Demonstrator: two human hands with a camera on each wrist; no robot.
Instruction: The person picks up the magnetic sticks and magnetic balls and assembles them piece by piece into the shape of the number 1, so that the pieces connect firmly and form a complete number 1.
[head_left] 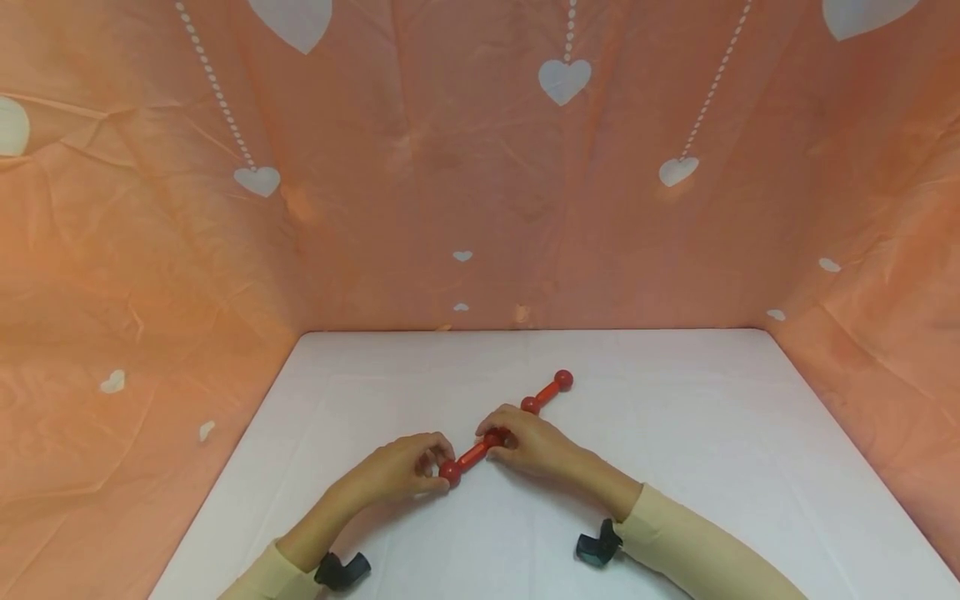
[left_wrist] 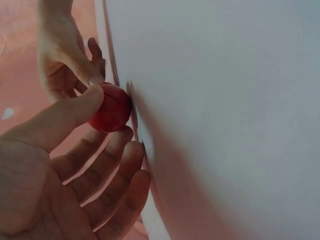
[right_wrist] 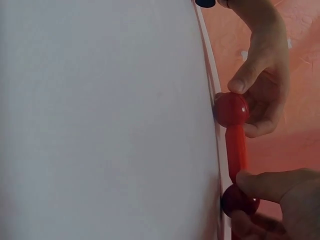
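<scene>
Several red balls joined by orange-red rods form a straight chain lying slantwise on the white table [head_left: 697, 450]. Its near-left end ball [head_left: 450, 473] is pinched between the thumb and fingers of my left hand [head_left: 408, 468]; in the left wrist view the thumb lies on top of this ball [left_wrist: 112, 111]. A rod [head_left: 472, 456] runs from it to an inner ball [right_wrist: 237, 201], which my right hand [head_left: 534, 443] holds with thumb and fingertips. Past the right hand are another ball [head_left: 530, 405], a rod [head_left: 547, 392] and the far end ball [head_left: 563, 380]. The right hand hides the stretch between.
Orange sheeting with white hearts [head_left: 565, 82] encloses the table at the back and both sides. A dark wrist camera [head_left: 343, 572] sits at the left cuff, and another dark wrist camera [head_left: 598, 545] at the right cuff.
</scene>
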